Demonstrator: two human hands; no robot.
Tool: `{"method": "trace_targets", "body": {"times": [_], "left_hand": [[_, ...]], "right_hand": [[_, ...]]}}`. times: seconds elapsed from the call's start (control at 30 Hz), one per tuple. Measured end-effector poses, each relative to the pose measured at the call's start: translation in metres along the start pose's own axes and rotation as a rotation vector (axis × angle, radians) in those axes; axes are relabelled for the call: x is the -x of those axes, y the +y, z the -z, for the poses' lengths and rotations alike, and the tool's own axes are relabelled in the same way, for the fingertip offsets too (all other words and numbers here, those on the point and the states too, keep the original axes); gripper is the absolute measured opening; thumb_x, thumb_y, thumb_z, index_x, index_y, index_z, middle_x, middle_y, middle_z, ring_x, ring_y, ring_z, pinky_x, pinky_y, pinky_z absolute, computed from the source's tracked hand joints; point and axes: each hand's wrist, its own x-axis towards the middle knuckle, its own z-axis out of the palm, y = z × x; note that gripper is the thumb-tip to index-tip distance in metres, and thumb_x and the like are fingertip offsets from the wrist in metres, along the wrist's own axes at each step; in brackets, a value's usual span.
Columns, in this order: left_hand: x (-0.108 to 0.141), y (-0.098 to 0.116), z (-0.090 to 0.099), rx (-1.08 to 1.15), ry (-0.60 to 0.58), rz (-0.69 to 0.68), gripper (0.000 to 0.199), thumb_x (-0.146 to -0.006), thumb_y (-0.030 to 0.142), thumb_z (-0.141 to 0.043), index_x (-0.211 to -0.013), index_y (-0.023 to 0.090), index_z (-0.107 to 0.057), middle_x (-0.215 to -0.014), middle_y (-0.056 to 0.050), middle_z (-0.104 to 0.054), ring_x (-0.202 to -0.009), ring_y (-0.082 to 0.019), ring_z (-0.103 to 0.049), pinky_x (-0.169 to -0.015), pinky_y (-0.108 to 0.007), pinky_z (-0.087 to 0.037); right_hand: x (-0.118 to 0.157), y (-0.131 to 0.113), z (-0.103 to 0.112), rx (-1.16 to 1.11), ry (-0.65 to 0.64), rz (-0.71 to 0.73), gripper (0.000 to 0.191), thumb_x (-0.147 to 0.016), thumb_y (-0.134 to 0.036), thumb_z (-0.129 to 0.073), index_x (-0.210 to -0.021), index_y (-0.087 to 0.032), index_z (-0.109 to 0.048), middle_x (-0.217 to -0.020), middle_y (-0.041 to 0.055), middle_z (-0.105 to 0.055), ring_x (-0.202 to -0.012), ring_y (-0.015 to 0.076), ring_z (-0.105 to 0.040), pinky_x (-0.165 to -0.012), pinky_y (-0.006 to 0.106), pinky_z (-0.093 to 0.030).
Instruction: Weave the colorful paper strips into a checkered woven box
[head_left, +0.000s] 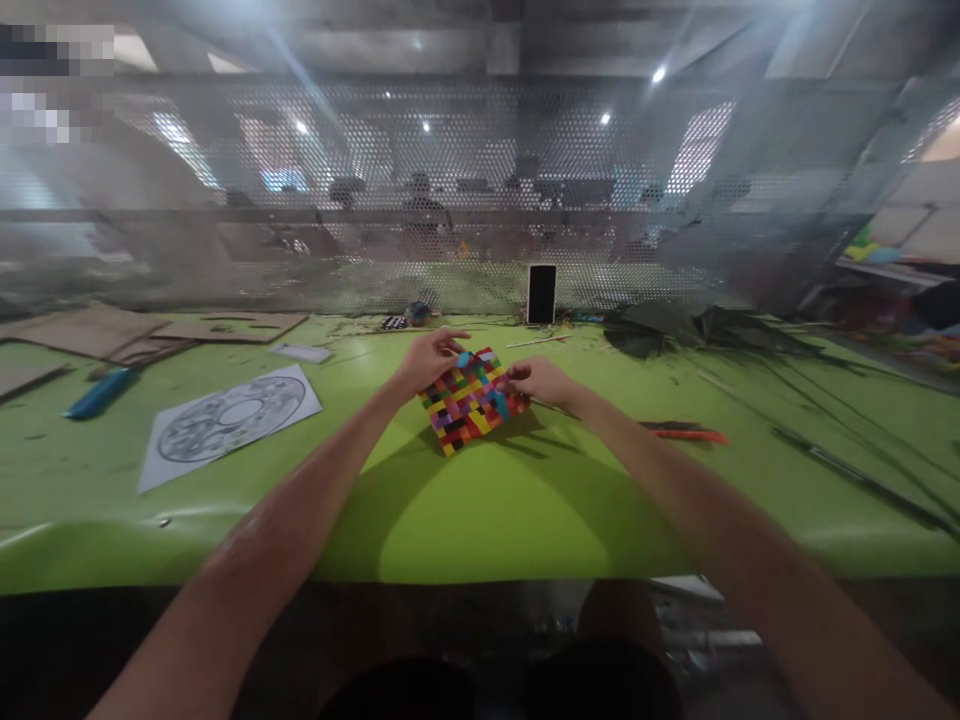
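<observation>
A multicoloured woven mat (469, 405) with a checkered pattern of strips is tilted up above the green table, near the middle. At its upper left edge, my left hand (433, 362) is closed on the mat, its fingers beside a small blue piece. My right hand (545, 382) pinches the mat's right edge with bent fingers. A shadow of the hands and mat falls on the table beneath.
On the green table (465, 530), a printed ring-pattern sheet (232, 422), a blue tool (100, 392) and cardboard (109, 330) lie left. A dark-screened device (542, 294) stands behind. Right are an orange-and-black tool (686, 432), dark leaves (652, 328) and long strips (862, 478).
</observation>
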Motion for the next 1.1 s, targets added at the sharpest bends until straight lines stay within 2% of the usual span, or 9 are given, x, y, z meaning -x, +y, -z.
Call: {"method": "trace_targets", "body": {"times": [0.07, 0.13, 0.23, 0.33, 0.47, 0.73, 0.83, 1.0, 1.1], "left_hand": [[-0.002, -0.003, 0.008, 0.024, 0.099, 0.011, 0.049, -0.068, 0.033, -0.088, -0.110, 0.015, -0.072, -0.090, -0.005, -0.074, -0.078, -0.015, -0.068, -0.073, -0.026, -0.055], [-0.002, -0.005, 0.012, 0.107, 0.126, 0.088, 0.050, -0.074, 0.037, -0.085, -0.115, 0.015, -0.068, -0.095, -0.006, -0.074, -0.078, -0.015, -0.069, -0.071, -0.026, -0.056], [0.003, -0.010, 0.005, 0.262, 0.026, 0.246, 0.048, -0.081, 0.041, -0.081, -0.118, 0.016, -0.065, -0.103, -0.009, -0.075, -0.076, -0.015, -0.071, -0.068, -0.028, -0.060], [0.009, -0.013, -0.014, 0.368, -0.038, 0.346, 0.039, -0.079, 0.036, -0.085, -0.107, 0.014, -0.069, -0.108, -0.013, -0.076, -0.078, -0.018, -0.073, -0.068, -0.031, -0.063], [0.011, -0.017, -0.032, 0.431, -0.027, 0.333, 0.033, -0.075, 0.034, -0.088, -0.097, 0.012, -0.075, -0.099, -0.012, -0.079, -0.079, -0.019, -0.073, -0.073, -0.031, -0.063], [0.007, -0.026, -0.034, 0.446, -0.003, 0.298, 0.044, -0.067, 0.042, -0.093, -0.098, 0.014, -0.079, -0.104, -0.011, -0.080, -0.088, -0.022, -0.075, -0.088, -0.038, -0.061], [0.006, -0.026, -0.035, 0.452, 0.005, 0.284, 0.041, -0.070, 0.040, -0.091, -0.099, 0.014, -0.079, -0.106, -0.011, -0.080, -0.091, -0.022, -0.075, -0.091, -0.039, -0.060], [0.005, -0.025, -0.035, 0.470, 0.017, 0.271, 0.034, -0.076, 0.037, -0.087, -0.098, 0.014, -0.077, -0.102, -0.010, -0.080, -0.087, -0.020, -0.075, -0.089, -0.036, -0.060], [0.003, -0.028, -0.033, 0.466, 0.022, 0.271, 0.032, -0.078, 0.037, -0.086, -0.098, 0.013, -0.077, -0.099, -0.009, -0.080, -0.084, -0.019, -0.075, -0.086, -0.035, -0.061]], "right_hand": [[-0.004, 0.005, 0.001, -0.035, 0.123, 0.011, 0.041, -0.073, -0.054, -0.083, -0.075, -0.014, -0.073, -0.069, 0.0035, -0.068, -0.061, 0.0144, -0.059, -0.058, 0.027, -0.048], [-0.009, 0.010, 0.006, -0.077, 0.272, 0.009, 0.038, -0.074, -0.052, -0.083, -0.077, -0.015, -0.073, -0.070, 0.0035, -0.068, -0.063, 0.0148, -0.060, -0.061, 0.028, -0.049], [-0.015, 0.018, 0.016, -0.107, 0.379, 0.013, 0.036, -0.079, -0.053, -0.079, -0.079, -0.017, -0.071, -0.070, 0.0027, -0.066, -0.066, 0.0152, -0.060, -0.064, 0.029, -0.051], [-0.019, 0.022, 0.021, -0.134, 0.430, 0.015, 0.036, -0.081, -0.052, -0.077, -0.077, -0.018, -0.067, -0.068, 0.0010, -0.063, -0.064, 0.0140, -0.058, -0.064, 0.028, -0.051], [-0.019, 0.022, 0.019, -0.162, 0.436, 0.025, 0.035, -0.082, -0.052, -0.075, -0.077, -0.018, -0.064, -0.072, 0.0003, -0.064, -0.065, 0.0122, -0.057, -0.065, 0.027, -0.052], [-0.014, 0.025, 0.015, -0.126, 0.427, 0.008, 0.036, -0.077, -0.051, -0.080, -0.076, -0.018, -0.066, -0.071, 0.0007, -0.064, -0.062, 0.0125, -0.055, -0.058, 0.026, -0.047], [-0.014, 0.024, 0.014, -0.133, 0.416, 0.006, 0.036, -0.076, -0.049, -0.082, -0.075, -0.017, -0.065, -0.070, 0.0021, -0.064, -0.063, 0.0145, -0.058, -0.063, 0.030, -0.051], [-0.010, 0.016, 0.014, -0.171, 0.344, 0.046, 0.033, -0.079, -0.047, -0.080, -0.082, -0.017, -0.067, -0.083, 0.0061, -0.070, -0.075, 0.0184, -0.064, -0.078, 0.038, -0.057], [-0.009, 0.014, 0.016, -0.199, 0.296, 0.044, 0.028, -0.078, -0.041, -0.081, -0.081, -0.016, -0.068, -0.083, 0.0063, -0.072, -0.077, 0.0196, -0.067, -0.081, 0.039, -0.060]]}}
